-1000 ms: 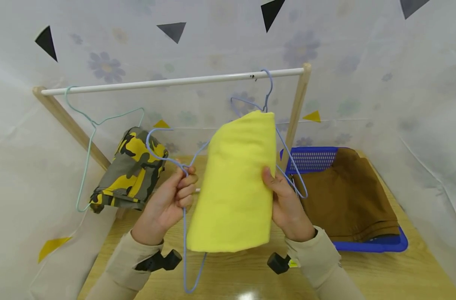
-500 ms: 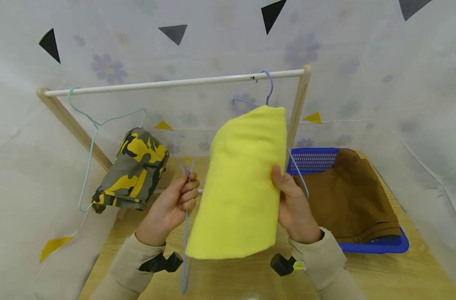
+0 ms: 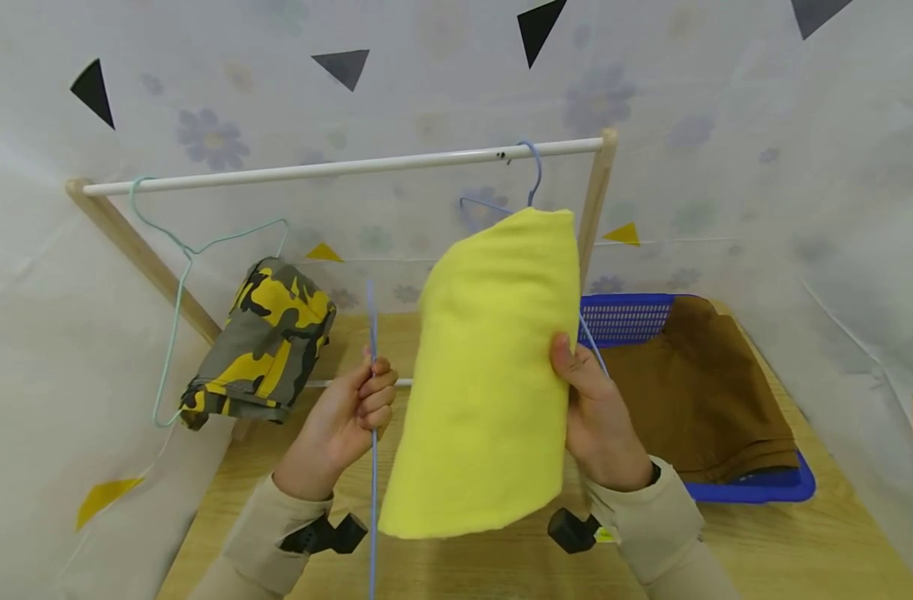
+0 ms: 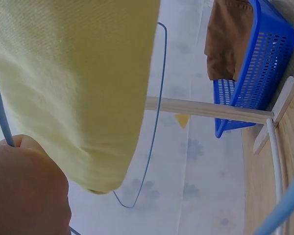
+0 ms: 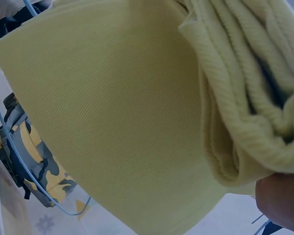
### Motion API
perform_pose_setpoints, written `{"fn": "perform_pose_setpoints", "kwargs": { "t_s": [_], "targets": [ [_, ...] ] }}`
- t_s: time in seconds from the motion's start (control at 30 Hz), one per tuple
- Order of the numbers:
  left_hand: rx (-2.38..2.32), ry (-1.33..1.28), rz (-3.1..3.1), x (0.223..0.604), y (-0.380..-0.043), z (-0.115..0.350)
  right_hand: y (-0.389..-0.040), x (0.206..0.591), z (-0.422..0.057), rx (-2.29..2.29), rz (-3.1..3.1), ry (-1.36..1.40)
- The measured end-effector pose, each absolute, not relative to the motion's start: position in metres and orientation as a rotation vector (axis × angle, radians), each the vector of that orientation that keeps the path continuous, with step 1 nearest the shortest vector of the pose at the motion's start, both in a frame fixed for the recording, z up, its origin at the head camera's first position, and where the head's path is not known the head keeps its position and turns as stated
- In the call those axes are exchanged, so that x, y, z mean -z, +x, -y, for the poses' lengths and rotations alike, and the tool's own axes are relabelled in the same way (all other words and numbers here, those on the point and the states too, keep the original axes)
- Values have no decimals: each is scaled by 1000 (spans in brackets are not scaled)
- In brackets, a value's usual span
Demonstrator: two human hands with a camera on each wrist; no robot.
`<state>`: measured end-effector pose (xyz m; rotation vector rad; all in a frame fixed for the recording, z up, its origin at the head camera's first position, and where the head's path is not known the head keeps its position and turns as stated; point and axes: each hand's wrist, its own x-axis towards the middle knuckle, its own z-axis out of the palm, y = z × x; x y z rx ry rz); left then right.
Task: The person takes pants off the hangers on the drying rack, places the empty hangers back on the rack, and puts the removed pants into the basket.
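Note:
My left hand (image 3: 347, 421) grips a light blue wire hanger (image 3: 373, 483), which stands upright and edge-on in the head view. In my right hand (image 3: 602, 417) is a folded yellow cloth garment (image 3: 486, 375), pinched at its right edge with the thumb on the near face. The right wrist view shows the garment's several stacked layers (image 5: 245, 98) just above the thumb. The garment hangs close to the right of the held hanger. Behind it, a second blue hanger (image 3: 536, 171) hooks over the white rail and is mostly hidden.
A white rail (image 3: 313, 171) on wooden posts spans the back. At its left, a mint hanger (image 3: 178, 308) bears folded camouflage trousers (image 3: 264, 342). On the right, a blue basket (image 3: 624, 319) holds brown folded cloth (image 3: 696, 400). All stand over a wooden table (image 3: 839, 542).
The held hanger has turned from nearly face-on to edge-on in my left hand. My right hand has shifted the yellow garment slightly right, its lower edge now lower in view.

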<state>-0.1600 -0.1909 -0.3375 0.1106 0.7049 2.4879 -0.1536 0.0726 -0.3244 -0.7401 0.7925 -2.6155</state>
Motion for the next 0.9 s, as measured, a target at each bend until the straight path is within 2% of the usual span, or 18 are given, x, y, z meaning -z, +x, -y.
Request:
{"fn": "perform_pose_setpoints", "kwargs": {
  "t_s": [0.63, 0.9],
  "targets": [
    [-2478, 160, -708, 340, -158, 192, -140, 297, -86, 2747, -598, -1029],
    [-2485, 150, -684, 341, -156, 193, -137, 284, -92, 2838, -217, -1065]
  ]
}}
